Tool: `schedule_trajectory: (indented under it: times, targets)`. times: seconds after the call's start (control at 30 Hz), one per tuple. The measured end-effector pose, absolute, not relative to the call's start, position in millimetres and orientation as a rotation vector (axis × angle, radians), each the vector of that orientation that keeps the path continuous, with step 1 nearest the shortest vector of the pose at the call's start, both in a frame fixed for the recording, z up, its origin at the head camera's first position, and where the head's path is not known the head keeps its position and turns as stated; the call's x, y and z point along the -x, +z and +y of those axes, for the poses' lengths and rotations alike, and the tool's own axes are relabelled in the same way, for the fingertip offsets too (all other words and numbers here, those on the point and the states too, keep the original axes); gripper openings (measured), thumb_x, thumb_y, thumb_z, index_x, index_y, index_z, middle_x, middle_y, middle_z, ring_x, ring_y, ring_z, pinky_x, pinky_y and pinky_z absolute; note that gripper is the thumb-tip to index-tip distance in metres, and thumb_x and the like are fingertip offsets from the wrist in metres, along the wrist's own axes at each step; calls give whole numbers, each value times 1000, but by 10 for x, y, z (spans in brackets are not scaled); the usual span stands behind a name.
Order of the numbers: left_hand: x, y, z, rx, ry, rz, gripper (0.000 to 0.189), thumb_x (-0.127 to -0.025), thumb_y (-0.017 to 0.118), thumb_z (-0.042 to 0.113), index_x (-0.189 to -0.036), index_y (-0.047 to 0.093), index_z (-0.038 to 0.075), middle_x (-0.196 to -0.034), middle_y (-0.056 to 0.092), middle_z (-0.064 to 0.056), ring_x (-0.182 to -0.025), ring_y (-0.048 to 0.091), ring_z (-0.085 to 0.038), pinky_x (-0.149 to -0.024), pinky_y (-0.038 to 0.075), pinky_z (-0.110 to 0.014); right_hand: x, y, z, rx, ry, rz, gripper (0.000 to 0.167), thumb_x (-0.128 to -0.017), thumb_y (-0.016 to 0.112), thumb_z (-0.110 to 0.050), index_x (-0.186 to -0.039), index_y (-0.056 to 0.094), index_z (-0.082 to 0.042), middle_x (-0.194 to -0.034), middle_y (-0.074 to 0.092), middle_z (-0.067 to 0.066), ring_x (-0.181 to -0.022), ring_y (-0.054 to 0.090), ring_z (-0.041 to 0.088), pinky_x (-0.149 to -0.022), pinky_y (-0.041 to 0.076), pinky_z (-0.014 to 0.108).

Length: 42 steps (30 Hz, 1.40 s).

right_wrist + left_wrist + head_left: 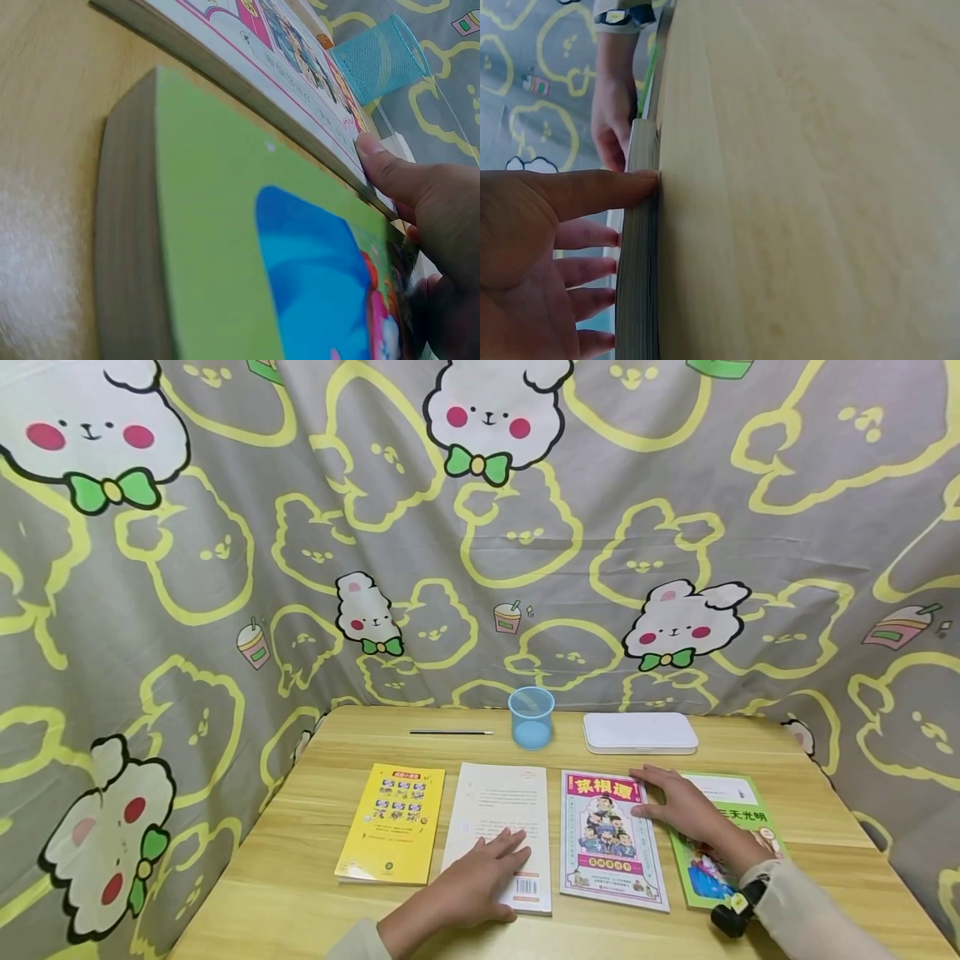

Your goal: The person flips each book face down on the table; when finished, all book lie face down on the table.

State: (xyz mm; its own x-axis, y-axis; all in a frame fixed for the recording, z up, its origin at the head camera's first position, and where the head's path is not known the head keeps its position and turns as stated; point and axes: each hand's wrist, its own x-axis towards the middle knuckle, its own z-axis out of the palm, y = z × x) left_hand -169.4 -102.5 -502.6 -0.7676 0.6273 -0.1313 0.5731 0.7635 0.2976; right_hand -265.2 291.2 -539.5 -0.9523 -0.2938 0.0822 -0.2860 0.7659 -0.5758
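Note:
My left hand [480, 878] rests with spread fingers on the lower part of a white book [498, 793] lying back cover up. In the left wrist view its thumb [604, 187] lies across the book's page edge [636, 262], and the fingertips touch the cover. My right hand [678, 802] reaches over a green book [697, 877] to the upper right of a pink-and-white comic-style book [611, 835]. Its thumb [382, 161] touches that book's right edge in the right wrist view; the other fingers are partly hidden. Neither hand lifts anything.
A yellow book [393, 827] lies left of the white one. Behind the row are a thin dark pencil-like stick [452, 732], a blue mesh pen cup [532, 718] and a white case [641, 732]. A patterned grey curtain [480, 610] encloses the wooden table [300, 852].

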Motion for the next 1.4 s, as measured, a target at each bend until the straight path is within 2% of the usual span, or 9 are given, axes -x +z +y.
schedule_trajectory:
  times: [0.17,0.43,0.97,1.1,1.4]
  targets:
    - [1684,-5021,-973,-912,354,2753,91,-77,87,49,-154,50,16,-168,31,-1,-156,27,-23,-124,29,-49,2646,-5403,2904,488,-973,2937,71,-93,76,-41,-151,52,-7,-158,38,32,-144,32,57,-108,33,74]
    - [1675,-5002,-803,-922,316,2836,83,-82,80,57,-150,55,16,-162,42,-7,-153,33,-28,-122,32,-47,2648,-5407,2915,491,-961,2942,70,-94,75,-38,-152,51,-7,-158,39,31,-144,33,56,-108,34,73]
    - [1775,-5097,-472,-1094,191,2811,84,-86,70,66,-157,44,28,-165,36,-7,-155,28,-34,-122,32,-53,2657,-5387,2929,485,-943,2939,70,-94,75,-38,-151,51,-6,-158,39,31,-144,31,57,-109,32,74]
    - [1796,-5087,-403,-1090,175,2812,85,-86,72,65,-157,45,30,-165,37,-11,-155,28,-35,-121,32,-53,2658,-5385,2930,486,-948,2938,70,-94,76,-37,-151,51,-6,-158,39,31,-145,30,58,-110,31,75]
    - [1817,-5097,-318,-1040,136,2772,89,-86,68,68,-162,34,35,-168,28,-15,-157,19,-34,-124,27,-52,2674,-5403,2943,482,-955,2934,71,-93,76,-39,-151,52,-6,-158,38,31,-145,30,57,-110,30,74]
